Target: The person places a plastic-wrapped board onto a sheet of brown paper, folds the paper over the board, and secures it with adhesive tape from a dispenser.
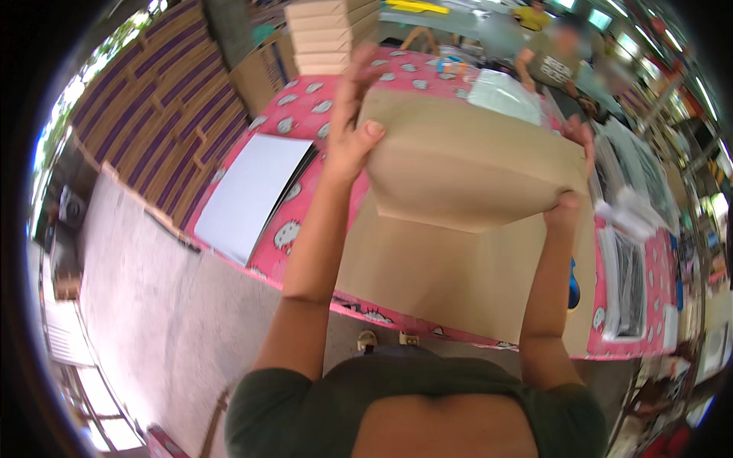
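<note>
A brown paper-wrapped package (473, 164), block-shaped, is held between my two hands, tilted above the table. My left hand (353, 133) grips its left end, thumb on the near face and fingers up along the side. At the right end, my right hand (566, 204) presses its thumb near the lower corner, with fingers showing behind the edge. Beneath the package lies a large brown paper sheet (435, 267) on the table. A blue-handled tool (573, 288) rests by my right forearm, partly hidden by it.
A pink patterned cloth (286, 238) covers the table. White sheets (256, 191) lie at left; plastic-wrapped packs (624, 282) lie at right. Stacked brown packages (324, 38) stand at the far left, a white plastic bag (504, 95) farther back. Another person (553, 65) is across the table.
</note>
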The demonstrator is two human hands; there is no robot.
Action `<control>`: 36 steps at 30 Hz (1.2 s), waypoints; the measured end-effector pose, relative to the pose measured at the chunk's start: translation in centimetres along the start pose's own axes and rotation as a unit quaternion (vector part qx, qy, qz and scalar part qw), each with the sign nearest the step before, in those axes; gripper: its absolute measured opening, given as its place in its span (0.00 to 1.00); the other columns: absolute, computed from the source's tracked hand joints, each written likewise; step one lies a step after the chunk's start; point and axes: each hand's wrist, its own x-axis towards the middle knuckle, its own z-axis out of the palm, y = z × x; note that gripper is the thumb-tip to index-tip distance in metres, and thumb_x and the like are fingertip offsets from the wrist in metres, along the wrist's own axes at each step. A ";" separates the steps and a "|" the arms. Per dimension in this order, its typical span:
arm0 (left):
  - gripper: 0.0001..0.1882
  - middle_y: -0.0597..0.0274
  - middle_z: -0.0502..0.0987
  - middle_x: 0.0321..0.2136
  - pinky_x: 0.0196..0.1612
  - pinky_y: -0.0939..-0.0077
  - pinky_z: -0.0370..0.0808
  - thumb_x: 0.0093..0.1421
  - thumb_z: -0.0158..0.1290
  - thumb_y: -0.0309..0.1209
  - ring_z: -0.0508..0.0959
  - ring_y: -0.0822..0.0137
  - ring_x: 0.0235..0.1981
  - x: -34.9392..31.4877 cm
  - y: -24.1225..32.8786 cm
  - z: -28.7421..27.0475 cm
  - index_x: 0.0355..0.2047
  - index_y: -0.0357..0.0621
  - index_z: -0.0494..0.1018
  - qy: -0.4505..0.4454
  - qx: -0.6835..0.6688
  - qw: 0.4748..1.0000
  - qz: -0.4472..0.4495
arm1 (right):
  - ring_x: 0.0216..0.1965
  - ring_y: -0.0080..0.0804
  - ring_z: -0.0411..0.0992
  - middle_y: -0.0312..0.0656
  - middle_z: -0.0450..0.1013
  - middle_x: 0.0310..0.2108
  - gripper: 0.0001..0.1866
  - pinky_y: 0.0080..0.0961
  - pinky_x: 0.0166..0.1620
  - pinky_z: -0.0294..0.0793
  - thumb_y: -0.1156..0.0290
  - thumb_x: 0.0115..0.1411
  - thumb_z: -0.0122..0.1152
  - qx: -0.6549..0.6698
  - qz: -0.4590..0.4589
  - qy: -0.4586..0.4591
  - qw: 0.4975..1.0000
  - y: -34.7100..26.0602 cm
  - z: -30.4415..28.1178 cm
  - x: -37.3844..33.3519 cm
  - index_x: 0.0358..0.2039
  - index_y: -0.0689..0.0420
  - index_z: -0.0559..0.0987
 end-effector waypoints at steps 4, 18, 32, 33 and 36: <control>0.49 0.56 0.67 0.47 0.48 0.68 0.67 0.40 0.65 0.49 0.68 0.65 0.46 -10.6 -10.1 -2.8 0.56 0.37 0.54 0.041 0.056 0.976 -0.208 | 0.57 0.35 0.54 0.44 0.55 0.56 0.45 0.31 0.57 0.54 0.41 0.50 0.53 -0.101 0.192 0.035 0.976 13.7 -2.4 -11.7 0.57 0.63 0.55; 0.42 0.60 0.67 0.41 0.48 0.71 0.65 0.38 0.66 0.47 0.67 0.66 0.45 -10.2 -4.1 -9.9 0.48 0.40 0.59 0.099 0.025 0.966 -0.239 | 0.50 0.32 0.59 0.41 0.60 0.49 0.39 0.31 0.52 0.60 0.54 0.49 0.64 0.128 0.185 0.082 0.971 15.9 9.3 -18.5 0.53 0.60 0.56; 0.44 0.53 0.71 0.43 0.46 0.71 0.69 0.39 0.66 0.48 0.71 0.63 0.44 8.8 -14.6 -36.5 0.51 0.36 0.59 0.094 0.075 0.968 -0.220 | 0.42 0.26 0.65 0.39 0.66 0.42 0.26 0.24 0.46 0.65 0.65 0.53 0.61 0.060 0.207 0.096 0.972 27.9 35.4 -0.5 0.48 0.63 0.65; 0.44 0.53 0.71 0.43 0.46 0.71 0.69 0.40 0.65 0.48 0.71 0.62 0.44 9.7 -16.0 -37.7 0.52 0.36 0.59 0.102 0.085 0.962 -0.240 | 0.41 0.26 0.65 0.39 0.67 0.42 0.26 0.24 0.45 0.65 0.64 0.53 0.61 0.084 0.217 0.113 0.966 28.6 37.2 0.8 0.47 0.64 0.65; 0.45 0.51 0.71 0.44 0.46 0.70 0.69 0.41 0.63 0.49 0.72 0.61 0.44 12.3 -19.4 -41.3 0.53 0.36 0.58 0.125 0.114 0.938 -0.302 | 0.39 0.25 0.66 0.38 0.68 0.39 0.26 0.23 0.43 0.66 0.61 0.53 0.61 0.094 0.191 0.117 0.970 31.7 41.1 3.4 0.46 0.64 0.66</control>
